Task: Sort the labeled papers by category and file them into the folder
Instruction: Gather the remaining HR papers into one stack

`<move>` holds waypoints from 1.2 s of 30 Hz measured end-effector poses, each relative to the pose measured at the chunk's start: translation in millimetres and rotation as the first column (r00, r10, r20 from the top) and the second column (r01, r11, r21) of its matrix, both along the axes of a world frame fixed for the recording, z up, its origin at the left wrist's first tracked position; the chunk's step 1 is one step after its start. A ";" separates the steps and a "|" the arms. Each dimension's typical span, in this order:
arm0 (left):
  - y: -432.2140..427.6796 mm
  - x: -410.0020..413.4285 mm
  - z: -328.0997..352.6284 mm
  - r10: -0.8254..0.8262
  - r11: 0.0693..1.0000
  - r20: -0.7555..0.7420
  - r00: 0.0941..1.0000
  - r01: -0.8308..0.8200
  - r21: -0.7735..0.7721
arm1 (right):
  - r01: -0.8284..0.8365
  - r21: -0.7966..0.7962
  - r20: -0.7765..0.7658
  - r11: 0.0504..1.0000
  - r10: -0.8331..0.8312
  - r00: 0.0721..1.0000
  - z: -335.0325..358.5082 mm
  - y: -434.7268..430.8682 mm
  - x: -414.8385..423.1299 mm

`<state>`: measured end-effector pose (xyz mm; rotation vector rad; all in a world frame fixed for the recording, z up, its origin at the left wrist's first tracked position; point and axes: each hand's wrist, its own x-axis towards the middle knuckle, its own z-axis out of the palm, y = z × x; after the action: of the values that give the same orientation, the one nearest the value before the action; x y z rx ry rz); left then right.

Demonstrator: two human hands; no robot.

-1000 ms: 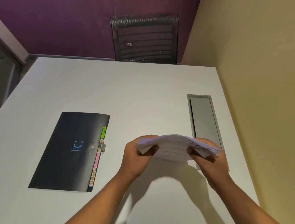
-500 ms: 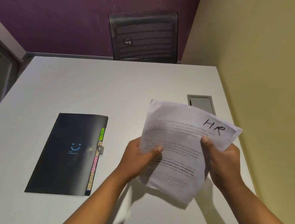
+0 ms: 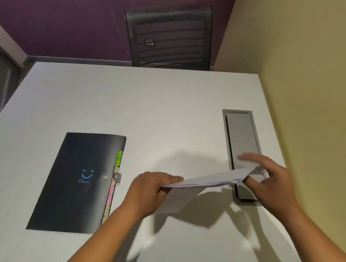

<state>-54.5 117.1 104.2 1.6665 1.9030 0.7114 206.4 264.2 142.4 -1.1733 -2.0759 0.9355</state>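
A thin stack of white papers (image 3: 209, 179) hangs nearly edge-on just above the white table (image 3: 149, 114), right of centre. My left hand (image 3: 151, 191) pinches its left end. My right hand (image 3: 269, 180) grips the right end between thumb and fingers, its fingers blurred by motion. A black expanding folder (image 3: 80, 182) with a blue smiley and a snap clasp lies shut on the left, about a hand's width from my left hand. Coloured index tabs (image 3: 114, 185) stick out along its right edge.
A grey recessed cable hatch (image 3: 241, 141) sits in the table under and beyond my right hand. A black mesh chair (image 3: 168, 37) stands at the far edge. A yellow wall (image 3: 308, 97) runs close along the table's right side.
The stack, half a second ago tilted up with its "HR" label facing me, has dropped flat and low over the table. Both hands moved down and apart with it.
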 end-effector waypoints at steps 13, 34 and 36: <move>-16.2 -14.1 -12.2 0.257 0.966 0.437 0.862 -0.213 -0.149 | 0.290 -0.347 -0.071 0.892 -0.333 0.940 -15.9 12.9 -7.9; -21.5 22.8 -57.3 0.463 0.875 0.513 0.723 -0.466 -0.133 | 0.067 -0.588 -0.150 0.806 -0.190 0.970 -54.0 -53.7 -32.2; -19.1 20.4 -66.9 0.517 0.851 0.483 0.707 -0.482 -0.207 | 0.084 -0.528 -0.071 0.845 -0.142 0.987 -62.0 -57.0 -31.8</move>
<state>-34.2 97.9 37.3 0.7617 1.9269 1.1619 174.6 207.2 80.5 -1.4557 -1.6856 1.5328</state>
